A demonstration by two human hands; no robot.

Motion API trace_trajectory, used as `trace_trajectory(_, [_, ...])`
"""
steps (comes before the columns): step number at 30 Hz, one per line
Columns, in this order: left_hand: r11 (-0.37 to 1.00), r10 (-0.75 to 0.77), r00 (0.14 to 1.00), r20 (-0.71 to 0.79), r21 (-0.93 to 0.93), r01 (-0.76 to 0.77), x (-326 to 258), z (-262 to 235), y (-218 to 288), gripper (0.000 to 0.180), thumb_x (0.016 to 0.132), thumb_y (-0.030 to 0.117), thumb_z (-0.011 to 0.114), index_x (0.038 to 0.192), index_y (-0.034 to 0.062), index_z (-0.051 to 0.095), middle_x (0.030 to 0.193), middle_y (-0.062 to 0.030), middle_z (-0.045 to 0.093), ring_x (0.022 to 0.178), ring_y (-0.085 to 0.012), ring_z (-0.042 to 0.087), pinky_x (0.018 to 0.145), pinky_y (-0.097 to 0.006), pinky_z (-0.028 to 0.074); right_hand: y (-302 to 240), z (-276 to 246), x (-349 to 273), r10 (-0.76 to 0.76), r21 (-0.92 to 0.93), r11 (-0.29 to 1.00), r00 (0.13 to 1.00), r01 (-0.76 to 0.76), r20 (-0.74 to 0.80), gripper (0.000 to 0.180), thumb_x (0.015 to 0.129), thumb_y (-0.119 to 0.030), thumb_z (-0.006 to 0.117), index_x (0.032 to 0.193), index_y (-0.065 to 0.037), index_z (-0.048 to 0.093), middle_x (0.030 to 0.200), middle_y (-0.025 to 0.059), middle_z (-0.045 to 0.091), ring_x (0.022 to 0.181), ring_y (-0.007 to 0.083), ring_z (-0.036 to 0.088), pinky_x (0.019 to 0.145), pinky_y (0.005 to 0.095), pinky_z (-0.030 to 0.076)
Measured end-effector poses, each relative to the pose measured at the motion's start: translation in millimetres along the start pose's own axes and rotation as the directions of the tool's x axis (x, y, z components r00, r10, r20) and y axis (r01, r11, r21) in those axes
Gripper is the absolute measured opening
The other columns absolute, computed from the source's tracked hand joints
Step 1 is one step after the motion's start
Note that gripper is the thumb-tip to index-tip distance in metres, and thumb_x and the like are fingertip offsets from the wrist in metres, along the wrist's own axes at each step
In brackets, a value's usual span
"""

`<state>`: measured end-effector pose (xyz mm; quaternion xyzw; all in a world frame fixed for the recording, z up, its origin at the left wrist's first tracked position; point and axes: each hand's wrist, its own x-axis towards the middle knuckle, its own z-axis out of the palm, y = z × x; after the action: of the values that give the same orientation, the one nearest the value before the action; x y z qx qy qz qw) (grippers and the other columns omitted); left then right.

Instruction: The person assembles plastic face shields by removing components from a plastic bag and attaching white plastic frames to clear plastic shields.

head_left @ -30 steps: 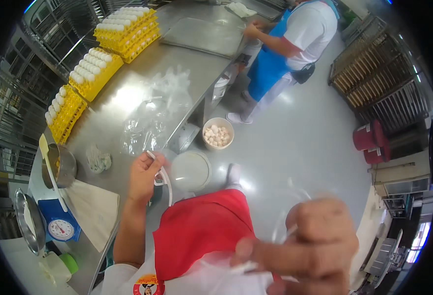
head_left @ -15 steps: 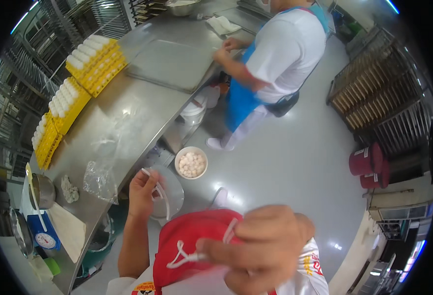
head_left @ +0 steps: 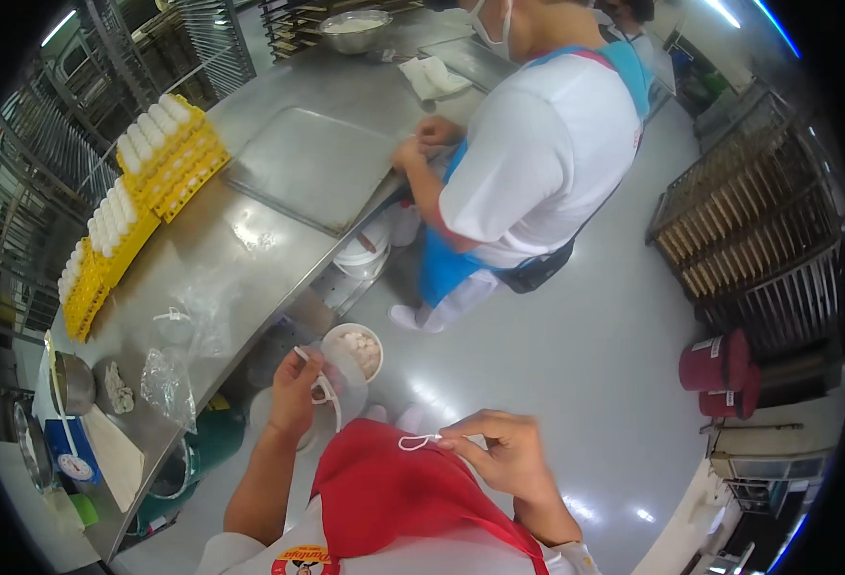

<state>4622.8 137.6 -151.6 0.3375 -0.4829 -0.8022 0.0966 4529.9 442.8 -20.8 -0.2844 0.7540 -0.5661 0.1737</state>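
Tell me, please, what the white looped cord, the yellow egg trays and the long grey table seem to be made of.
White looped cord: probably matt textile or elastic, since it curls thinly; the weave is too small to see.
Yellow egg trays: likely moulded plastic, given their even bright colour and shaped edges.
Long grey table: apparently smooth metal, showing blurred highlights.

The cord (head_left: pixel 432 438) is showing white, the near apron (head_left: pixel 384 479) red; along the surface's (head_left: pixel 274 244) left edge, trays (head_left: pixel 133 247) are showing yellow, eggs (head_left: pixel 110 222) white.
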Motion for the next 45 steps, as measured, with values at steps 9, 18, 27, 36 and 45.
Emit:
trace_trajectory(9, [0.997,-0.073,0.997,-0.014,-0.017,0.073,75,38,8,0.011,0.107,0.024,0.066,0.108,0.0131,0.064,0.086,-0.0029,0.070,0.067,-0.0160,0.070,0.052,-0.030,0.054,47,-25,75,0.033,-0.082,0.996,0.999,-0.031,0.019,0.011,0.088,-0.008,0.085,0.099,-0.006,0.083,0.089,0.0090,0.080,0.077,0.0199,0.075,0.068,0.0307,0.056])
trace_trajectory(18, [0.995,-0.103,0.990,-0.092,-0.024,0.101,171,43,43,0.012,0.107,0.025,0.065,0.109,0.0136,0.063,0.088,-0.0024,0.069,0.067,-0.0159,0.069,0.056,-0.032,0.056,101,-5,183,-0.003,-0.249,0.968,0.991,0.037,0.135,0.011,0.094,-0.019,0.079,0.104,-0.014,0.082,0.092,0.0055,0.077,0.075,0.0266,0.073,0.066,0.0359,0.059])
trace_trajectory(27, [0.996,-0.084,0.956,-0.279,-0.019,0.082,210,55,49,0.014,0.107,0.027,0.066,0.113,0.0144,0.065,0.096,0.0016,0.068,0.078,-0.0096,0.066,0.061,-0.027,0.052,190,-6,238,-0.029,-0.201,0.975,0.956,0.091,0.293,0.020,0.097,-0.026,0.074,0.103,-0.007,0.080,0.095,0.0090,0.079,0.080,0.0266,0.075,0.072,0.0385,0.060])
trace_trajectory(36, [0.990,-0.048,0.888,-0.458,-0.138,-0.017,201,116,41,0.017,0.106,0.026,0.067,0.117,0.0151,0.063,0.095,-0.0009,0.071,0.072,-0.0126,0.069,0.058,-0.030,0.057,355,-97,721,-0.276,-0.229,0.773,0.639,0.591,0.718,0.026,0.094,-0.033,0.075,0.103,-0.009,0.080,0.092,0.0116,0.078,0.082,0.0245,0.076,0.074,0.0381,0.058])
trace_trajectory(45, [0.989,0.027,0.844,-0.535,-0.111,-0.102,175,104,38,0.033,0.107,0.024,0.066,0.134,0.0053,0.064,0.112,-0.0083,0.074,0.091,-0.0175,0.071,0.074,-0.033,0.059,319,-14,475,-0.143,-0.137,0.956,0.817,0.261,0.559,0.024,0.094,-0.031,0.082,0.103,-0.009,0.077,0.096,0.0063,0.077,0.084,0.0159,0.073,0.072,0.0322,0.056])
